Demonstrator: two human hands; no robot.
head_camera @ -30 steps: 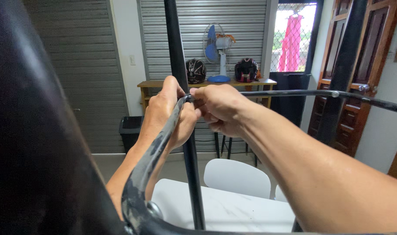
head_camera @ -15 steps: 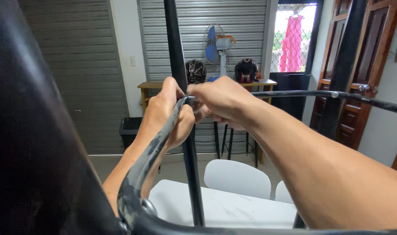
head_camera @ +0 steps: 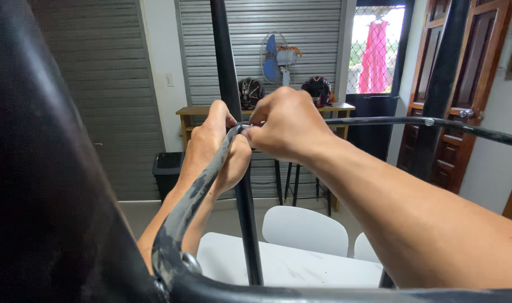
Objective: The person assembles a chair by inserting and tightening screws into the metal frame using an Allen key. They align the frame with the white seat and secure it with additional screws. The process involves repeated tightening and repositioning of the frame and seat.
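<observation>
Both bare forearms reach up and forward, meeting at eye height. The left hand [head_camera: 214, 148] rises from below, wrist bent, its fingers curled inward with the thumb pointing up. The right hand [head_camera: 287, 123] comes in from the lower right along a long straight forearm, knuckles up, its grip closed tight. The two hands press together, fingertips touching.
</observation>
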